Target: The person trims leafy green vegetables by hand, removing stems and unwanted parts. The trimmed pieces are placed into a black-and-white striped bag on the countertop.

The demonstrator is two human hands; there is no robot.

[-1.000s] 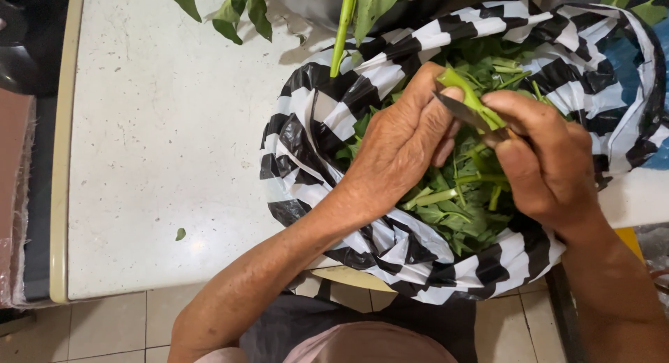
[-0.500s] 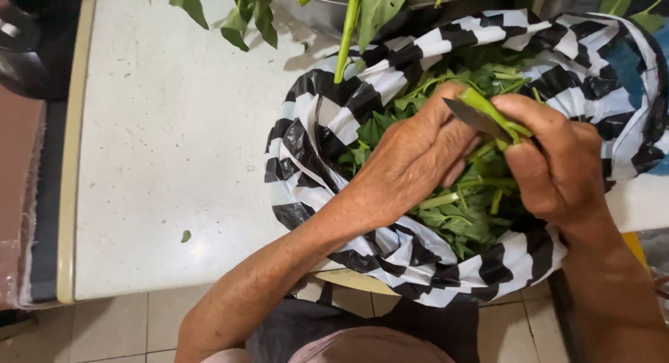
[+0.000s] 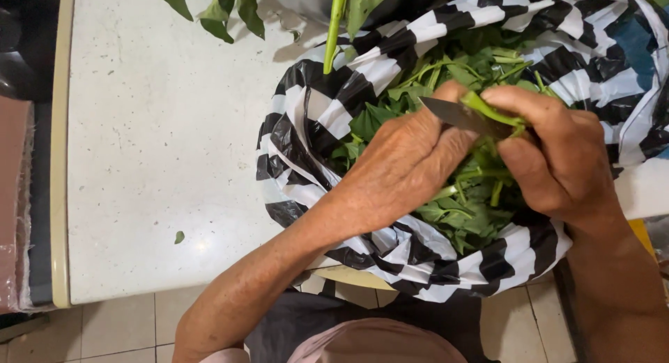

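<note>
My left hand (image 3: 404, 169) and my right hand (image 3: 557, 154) meet over a black-and-white striped plastic bag (image 3: 313, 126) full of green leafy stems (image 3: 467, 210). A small knife (image 3: 456, 115) shows between the hands, its blade pointing left and its handle hidden in my right hand. A green stem (image 3: 491, 111) lies across the blade under my right thumb. My left hand's fingers curl around the stems just below the blade. The bag sits at the table's near edge.
A white speckled tabletop (image 3: 153, 161) spreads to the left, with one small leaf scrap (image 3: 179, 237) on it. More leafy stalks (image 3: 334, 21) hang in from the top. Pale floor tiles (image 3: 118, 328) show below the table edge.
Both hands have stayed over the bag and shifted slightly up and right. The knife blade now shows more plainly against the stem.
</note>
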